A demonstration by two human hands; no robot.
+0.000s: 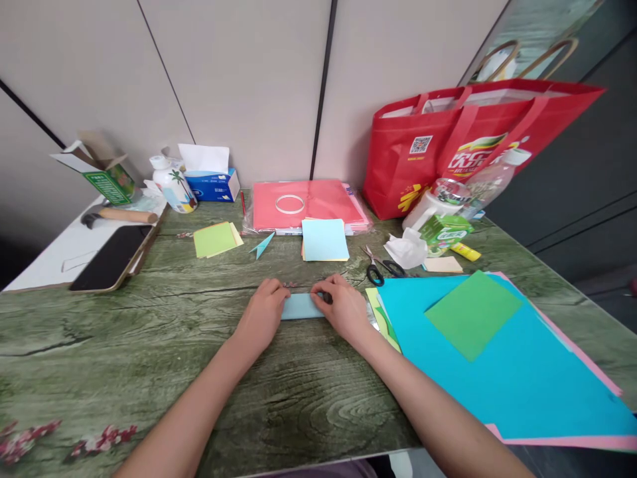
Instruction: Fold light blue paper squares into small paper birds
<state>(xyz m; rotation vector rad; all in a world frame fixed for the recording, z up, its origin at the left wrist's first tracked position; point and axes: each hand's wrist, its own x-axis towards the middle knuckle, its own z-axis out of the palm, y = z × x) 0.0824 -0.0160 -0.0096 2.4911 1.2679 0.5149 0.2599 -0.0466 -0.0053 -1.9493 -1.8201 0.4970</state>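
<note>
A light blue paper, folded into a narrow strip, lies on the wooden-patterned table between my hands. My left hand is closed at the strip's left end, fingertips pressed on its edge. At the right end my right hand pinches the paper with curled fingers. A small dark thing shows by the right fingertips; I cannot make out what it is. Beyond the hands lie a stack of light blue square paper, a small folded blue paper piece and scissors with black handles.
Large blue sheets with a green square lie at right. Behind stand a red bag, a tissue box and a white bottle. A phone and a hammer lie at left. Green paper lies mid-left.
</note>
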